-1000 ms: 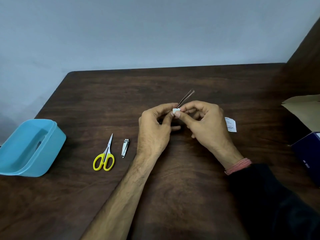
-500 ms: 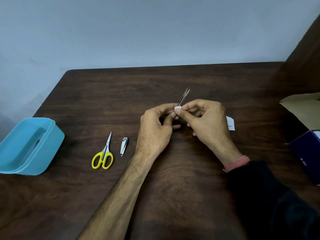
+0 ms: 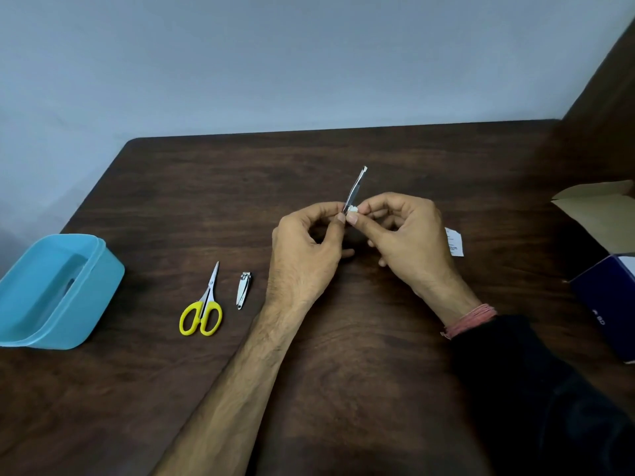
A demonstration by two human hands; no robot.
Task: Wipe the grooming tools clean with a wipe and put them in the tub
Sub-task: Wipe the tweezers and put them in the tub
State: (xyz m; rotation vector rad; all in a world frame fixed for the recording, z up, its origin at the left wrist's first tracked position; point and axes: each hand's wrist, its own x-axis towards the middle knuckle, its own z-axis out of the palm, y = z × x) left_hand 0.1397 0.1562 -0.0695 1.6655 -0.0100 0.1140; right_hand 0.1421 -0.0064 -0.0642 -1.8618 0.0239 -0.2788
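Note:
My left hand (image 3: 305,249) pinches the lower end of metal tweezers (image 3: 355,188), whose tips point up and away from me. My right hand (image 3: 405,235) pinches a small white wipe (image 3: 353,209) against the tweezers where my two hands meet. Yellow-handled scissors (image 3: 203,305) lie on the table left of my hands, with a silver nail clipper (image 3: 243,290) just right of them. A light blue tub (image 3: 51,290) stands open at the table's left edge.
A torn white wipe sachet (image 3: 454,241) lies just right of my right hand. At the right edge sit a dark blue box (image 3: 604,304) and an open brown cardboard flap (image 3: 598,211). The dark wooden table (image 3: 343,355) ends at a grey wall.
The tweezers have turned from leaning right to standing more upright, and more of their length now shows above my fingers. Both hands stay together at the same spot.

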